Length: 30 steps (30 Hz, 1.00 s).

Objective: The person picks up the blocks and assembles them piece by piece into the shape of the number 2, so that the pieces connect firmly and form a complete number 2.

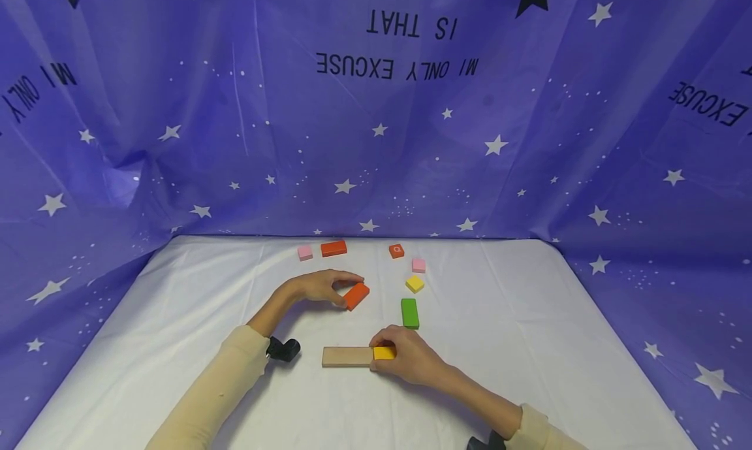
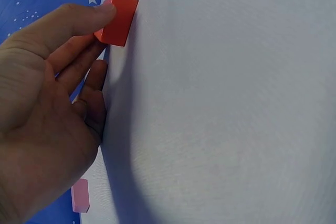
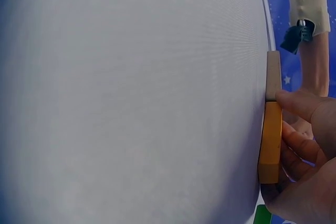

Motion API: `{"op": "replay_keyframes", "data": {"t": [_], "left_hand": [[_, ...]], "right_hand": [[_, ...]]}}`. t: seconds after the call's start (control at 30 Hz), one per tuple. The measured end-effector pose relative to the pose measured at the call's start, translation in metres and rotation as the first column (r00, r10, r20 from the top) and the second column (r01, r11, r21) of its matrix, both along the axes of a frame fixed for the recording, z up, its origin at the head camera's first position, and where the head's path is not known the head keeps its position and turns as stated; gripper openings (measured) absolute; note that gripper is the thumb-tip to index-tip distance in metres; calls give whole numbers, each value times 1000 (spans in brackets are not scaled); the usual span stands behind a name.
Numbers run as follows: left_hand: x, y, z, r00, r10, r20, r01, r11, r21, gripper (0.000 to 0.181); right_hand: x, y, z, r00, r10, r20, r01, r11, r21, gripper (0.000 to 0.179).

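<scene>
My left hand (image 1: pixel 320 285) pinches an orange-red rectangular block (image 1: pixel 356 296) between thumb and fingers, low over the white cloth. In the left wrist view the thumb lies across one face of that block (image 2: pixel 122 20), the other fingers behind it. Nearer the front, my right hand (image 1: pixel 411 357) grips a yellow rectangular block (image 1: pixel 384 353), fingers on its far side and thumb on its near side. This yellow block (image 3: pixel 270 142) stands end to end with a plain wooden block (image 1: pixel 346 356), in one line on the cloth. A fingertip reaches their joint in the right wrist view.
Beyond the right hand lie a green block (image 1: pixel 410 313), a small yellow block (image 1: pixel 414 284), a pink one (image 1: pixel 418 265) and a red square one (image 1: pixel 396 251). Another pink block (image 1: pixel 305 253) and a red block (image 1: pixel 333 248) lie near the back edge, before a purple star-print curtain (image 1: pixel 376 156).
</scene>
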<state>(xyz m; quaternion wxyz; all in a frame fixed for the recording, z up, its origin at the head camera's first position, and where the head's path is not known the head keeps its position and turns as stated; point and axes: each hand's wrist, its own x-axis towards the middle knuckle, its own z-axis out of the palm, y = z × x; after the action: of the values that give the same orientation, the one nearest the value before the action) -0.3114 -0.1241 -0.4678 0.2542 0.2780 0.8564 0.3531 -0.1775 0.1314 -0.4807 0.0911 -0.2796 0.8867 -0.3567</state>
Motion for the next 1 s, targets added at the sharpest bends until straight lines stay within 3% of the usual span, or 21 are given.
{"op": "replay_keyframes", "data": {"t": [0.47,0.77,1.0], "left_hand": [[4,-2,-1,999,25,-21,-24,998,55,66],[6,-5,-3,998,-24,-64,30,994,103,52],[12,-6,-2,998,-33,-56,35,999,30,61]], "right_hand": [[0,0,-1,1000,14,-17,-14,1000,-4,23],[1,0,-1,1000,7,0,-7,1000,11,22],[0,1,1,1000,3,-6,-3,1000,17,23]]}}
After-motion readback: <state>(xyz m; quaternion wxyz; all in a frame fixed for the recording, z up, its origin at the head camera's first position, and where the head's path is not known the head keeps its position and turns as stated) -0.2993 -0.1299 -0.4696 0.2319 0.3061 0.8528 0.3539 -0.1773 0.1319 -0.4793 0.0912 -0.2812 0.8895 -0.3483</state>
